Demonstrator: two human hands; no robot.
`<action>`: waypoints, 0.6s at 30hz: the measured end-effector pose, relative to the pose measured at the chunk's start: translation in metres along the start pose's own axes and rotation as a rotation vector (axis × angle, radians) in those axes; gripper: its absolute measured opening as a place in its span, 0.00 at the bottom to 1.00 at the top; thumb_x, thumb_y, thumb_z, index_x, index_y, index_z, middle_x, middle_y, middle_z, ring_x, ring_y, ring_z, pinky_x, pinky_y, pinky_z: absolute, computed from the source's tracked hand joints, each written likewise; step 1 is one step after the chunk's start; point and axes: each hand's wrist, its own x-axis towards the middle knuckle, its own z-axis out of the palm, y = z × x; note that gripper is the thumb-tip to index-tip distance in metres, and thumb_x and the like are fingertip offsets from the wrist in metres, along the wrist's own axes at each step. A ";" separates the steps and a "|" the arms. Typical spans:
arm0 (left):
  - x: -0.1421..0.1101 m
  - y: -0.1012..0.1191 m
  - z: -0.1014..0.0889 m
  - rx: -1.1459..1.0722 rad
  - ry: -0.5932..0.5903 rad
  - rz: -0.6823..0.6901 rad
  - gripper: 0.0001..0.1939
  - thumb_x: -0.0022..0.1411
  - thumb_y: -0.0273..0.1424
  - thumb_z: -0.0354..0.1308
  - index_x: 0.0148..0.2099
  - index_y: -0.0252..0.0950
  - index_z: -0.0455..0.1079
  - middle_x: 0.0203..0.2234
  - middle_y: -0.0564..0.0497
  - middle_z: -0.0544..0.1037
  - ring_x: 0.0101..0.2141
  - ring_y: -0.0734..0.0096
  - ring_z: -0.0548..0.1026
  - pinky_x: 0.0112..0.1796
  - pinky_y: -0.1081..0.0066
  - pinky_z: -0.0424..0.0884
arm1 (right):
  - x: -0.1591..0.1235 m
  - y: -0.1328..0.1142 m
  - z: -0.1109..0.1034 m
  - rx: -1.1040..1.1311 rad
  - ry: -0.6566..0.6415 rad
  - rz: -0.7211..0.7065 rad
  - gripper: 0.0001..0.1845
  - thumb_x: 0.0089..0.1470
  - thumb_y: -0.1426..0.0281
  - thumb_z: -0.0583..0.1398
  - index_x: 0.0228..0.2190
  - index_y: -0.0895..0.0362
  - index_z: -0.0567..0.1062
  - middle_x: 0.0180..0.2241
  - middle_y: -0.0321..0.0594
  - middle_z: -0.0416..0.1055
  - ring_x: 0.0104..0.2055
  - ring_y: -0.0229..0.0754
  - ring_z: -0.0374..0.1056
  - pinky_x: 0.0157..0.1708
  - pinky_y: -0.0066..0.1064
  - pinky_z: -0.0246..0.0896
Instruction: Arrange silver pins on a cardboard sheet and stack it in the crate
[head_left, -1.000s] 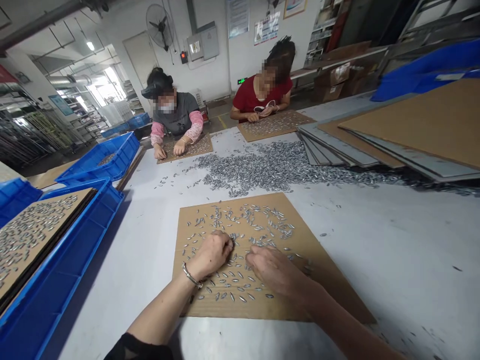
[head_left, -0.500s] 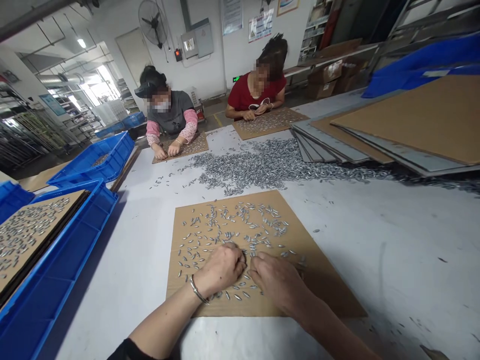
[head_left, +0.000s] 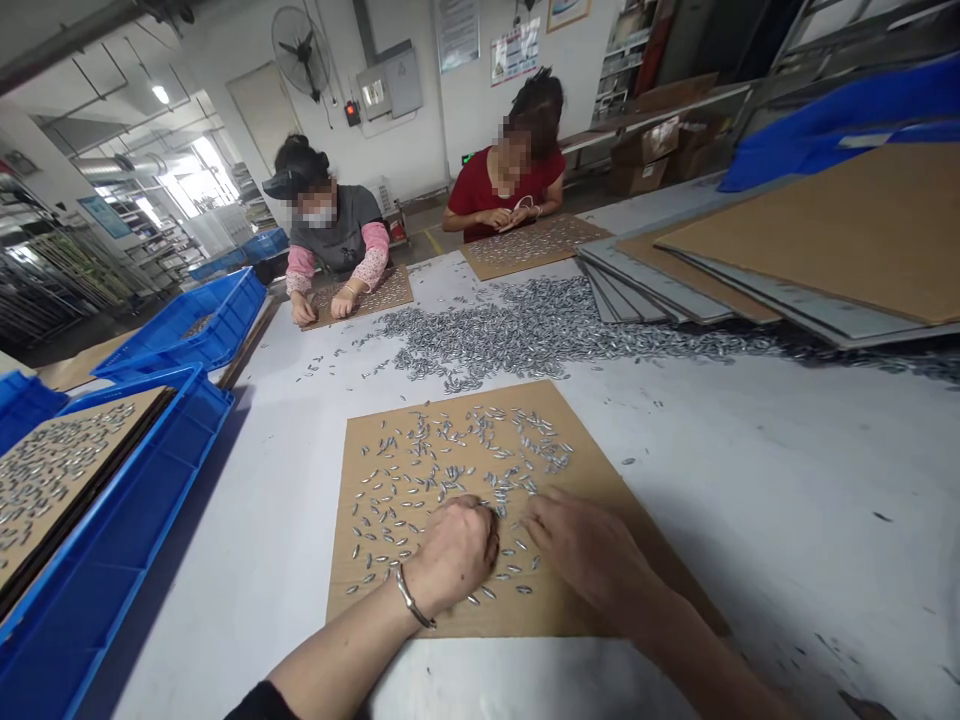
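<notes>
A sheet of brown cardboard (head_left: 600,610) lies on the white table in front of me, scattered with small silver spindle-shaped metal pieces (head_left: 386,515). My left hand (head_left: 459,548) rests over the sheet's middle, its fingers curled in and their tips hidden from me. To its right, my right hand (head_left: 581,545) is low over the cardboard, fingers bent together near a cluster of pieces. It is slightly blurred, and whatever either hand pinches is too small or hidden to make out. Pieces lie crowded toward the far side and more spread out at the left.
Beyond the sheet spreads a large heap of the same pieces (head_left: 517,330). Stacked boards (head_left: 825,240) stand at the right. Blue crates (head_left: 150,540) line the left, one bearing a filled cardboard sheet (head_left: 67,460). Two co-workers (head_left: 337,235) sit across the table, handling similar sheets.
My right hand has shifted right, away from my left hand, widening the gap between them. My left hand has moved slightly right. The view has shifted a little.
</notes>
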 end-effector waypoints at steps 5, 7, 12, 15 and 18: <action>0.005 -0.011 0.000 -0.083 0.021 0.052 0.10 0.68 0.26 0.52 0.37 0.33 0.76 0.39 0.41 0.82 0.39 0.61 0.79 0.41 0.67 0.73 | 0.015 -0.003 -0.008 -0.018 -0.014 -0.088 0.16 0.66 0.77 0.53 0.28 0.54 0.74 0.31 0.38 0.75 0.34 0.40 0.70 0.33 0.32 0.53; 0.007 -0.015 0.001 -0.094 0.020 0.075 0.10 0.68 0.25 0.53 0.36 0.35 0.75 0.38 0.44 0.82 0.38 0.64 0.78 0.40 0.69 0.72 | 0.020 -0.010 -0.010 -0.039 -0.043 -0.085 0.16 0.66 0.78 0.53 0.29 0.55 0.75 0.33 0.41 0.77 0.35 0.41 0.72 0.34 0.32 0.54; 0.008 -0.020 0.009 -0.157 0.042 0.144 0.09 0.67 0.25 0.55 0.33 0.36 0.73 0.37 0.46 0.80 0.38 0.65 0.77 0.41 0.70 0.72 | 0.026 -0.019 -0.015 -0.024 -0.087 -0.059 0.15 0.66 0.79 0.54 0.33 0.57 0.78 0.37 0.47 0.80 0.40 0.44 0.75 0.37 0.31 0.56; 0.009 -0.027 0.004 -0.231 0.099 0.132 0.08 0.67 0.26 0.55 0.35 0.36 0.73 0.38 0.46 0.81 0.39 0.64 0.77 0.42 0.69 0.72 | 0.028 -0.020 -0.016 0.010 -0.107 -0.004 0.14 0.64 0.79 0.54 0.34 0.59 0.79 0.39 0.48 0.80 0.41 0.44 0.75 0.37 0.31 0.57; 0.014 -0.035 -0.009 -0.256 0.179 0.077 0.10 0.70 0.27 0.53 0.37 0.36 0.74 0.38 0.46 0.81 0.40 0.64 0.77 0.44 0.68 0.72 | 0.032 -0.020 -0.015 0.032 -0.131 0.037 0.13 0.63 0.79 0.55 0.35 0.59 0.79 0.38 0.47 0.81 0.40 0.44 0.75 0.37 0.30 0.57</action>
